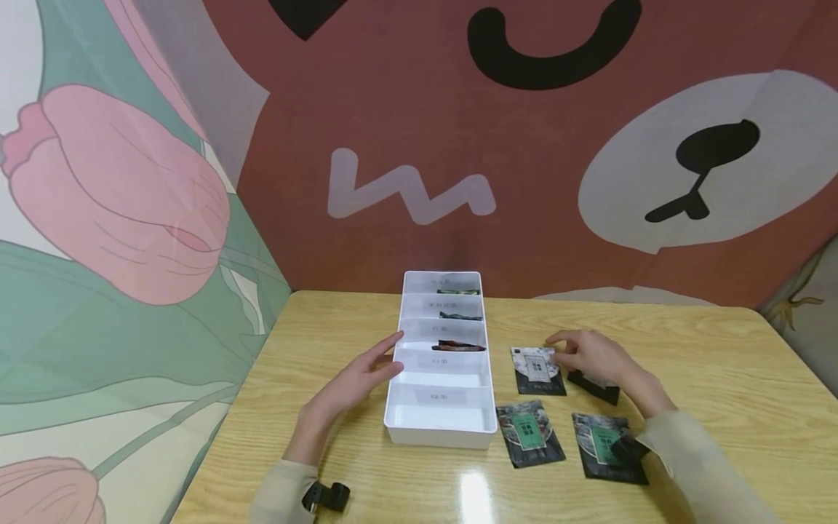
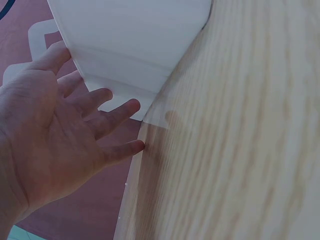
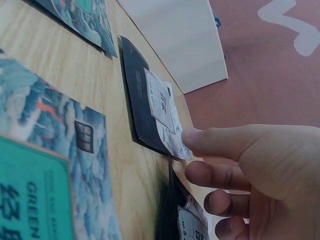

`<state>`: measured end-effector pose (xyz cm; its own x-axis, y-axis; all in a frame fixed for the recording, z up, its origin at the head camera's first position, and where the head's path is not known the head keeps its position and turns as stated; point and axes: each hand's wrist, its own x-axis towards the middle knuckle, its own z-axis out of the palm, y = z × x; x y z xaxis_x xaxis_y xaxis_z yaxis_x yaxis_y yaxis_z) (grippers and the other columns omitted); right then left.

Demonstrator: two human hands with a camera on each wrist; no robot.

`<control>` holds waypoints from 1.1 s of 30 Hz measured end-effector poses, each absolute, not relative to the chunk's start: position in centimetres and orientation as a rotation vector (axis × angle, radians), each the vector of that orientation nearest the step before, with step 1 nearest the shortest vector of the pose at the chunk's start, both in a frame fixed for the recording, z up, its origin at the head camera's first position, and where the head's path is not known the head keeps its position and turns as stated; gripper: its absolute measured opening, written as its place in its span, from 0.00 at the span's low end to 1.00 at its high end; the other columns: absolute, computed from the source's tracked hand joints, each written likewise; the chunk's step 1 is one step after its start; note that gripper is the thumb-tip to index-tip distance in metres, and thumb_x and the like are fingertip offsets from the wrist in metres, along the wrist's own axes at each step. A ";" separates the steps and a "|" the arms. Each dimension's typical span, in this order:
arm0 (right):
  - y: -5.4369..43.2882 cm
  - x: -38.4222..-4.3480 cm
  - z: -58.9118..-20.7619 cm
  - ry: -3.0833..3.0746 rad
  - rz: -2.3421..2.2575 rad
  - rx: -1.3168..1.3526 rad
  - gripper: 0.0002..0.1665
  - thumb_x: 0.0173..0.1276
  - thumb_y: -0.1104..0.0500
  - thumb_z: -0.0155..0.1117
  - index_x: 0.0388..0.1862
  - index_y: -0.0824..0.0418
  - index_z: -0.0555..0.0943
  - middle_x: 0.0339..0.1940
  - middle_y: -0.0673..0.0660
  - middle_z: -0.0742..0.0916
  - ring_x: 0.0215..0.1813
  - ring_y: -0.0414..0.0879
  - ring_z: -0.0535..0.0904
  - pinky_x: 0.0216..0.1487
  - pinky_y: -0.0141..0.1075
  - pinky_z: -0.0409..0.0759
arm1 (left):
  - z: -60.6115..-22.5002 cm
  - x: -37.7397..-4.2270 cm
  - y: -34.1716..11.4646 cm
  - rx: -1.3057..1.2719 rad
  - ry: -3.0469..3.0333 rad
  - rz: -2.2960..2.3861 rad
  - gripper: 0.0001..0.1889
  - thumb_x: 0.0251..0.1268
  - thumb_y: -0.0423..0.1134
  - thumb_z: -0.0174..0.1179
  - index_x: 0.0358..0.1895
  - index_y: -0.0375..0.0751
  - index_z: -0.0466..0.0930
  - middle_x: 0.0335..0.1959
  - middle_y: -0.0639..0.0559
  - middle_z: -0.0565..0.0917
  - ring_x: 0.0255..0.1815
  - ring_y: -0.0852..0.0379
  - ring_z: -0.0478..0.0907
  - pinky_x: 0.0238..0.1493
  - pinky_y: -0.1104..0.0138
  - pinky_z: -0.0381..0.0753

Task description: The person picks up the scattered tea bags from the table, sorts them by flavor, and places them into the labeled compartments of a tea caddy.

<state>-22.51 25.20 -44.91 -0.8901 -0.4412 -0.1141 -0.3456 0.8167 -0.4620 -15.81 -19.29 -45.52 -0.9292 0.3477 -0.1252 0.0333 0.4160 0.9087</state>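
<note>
A long white divided box point(image 1: 440, 439) stands on the table, with a thin packet standing in each of its three far compartments, one of them a reddish packet point(image 1: 458, 346). My left hand point(image 1: 353, 382) rests at the box's left side, its fingers spread along the outer wall point(image 2: 130, 45). My right hand point(image 1: 599, 356) hovers over two white-and-black packets with loosely bent fingers. Its thumb is at the edge of the flat packet point(image 3: 160, 102); whether they touch I cannot tell. The other packet point(image 1: 594, 388) sits tilted beneath the hand, partly hidden.
Two dark packets with green labels lie nearer on the table, the left packet point(image 1: 530, 434) beside the box's near corner and the right packet point(image 1: 609, 447) partly under the right wrist's camera. Behind the wooden table point(image 1: 340, 320) rises a printed wall point(image 1: 406, 109).
</note>
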 end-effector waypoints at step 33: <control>25.3 -21.2 -44.4 2.907 -0.859 -0.562 0.03 0.73 0.57 0.63 0.40 0.53 0.83 0.29 0.50 0.86 0.29 0.42 0.81 0.29 0.34 0.76 | -45.2 -15.6 -19.1 0.340 2.401 1.509 0.33 0.72 0.58 0.55 0.76 0.70 0.56 0.78 0.58 0.61 0.72 0.49 0.69 0.71 0.48 0.68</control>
<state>-21.22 25.33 -44.38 -0.9318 -0.3599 0.0465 -0.3274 0.7785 -0.5355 -15.57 -19.11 -45.21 -0.9318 0.3449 -0.1133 0.0475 0.4252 0.9038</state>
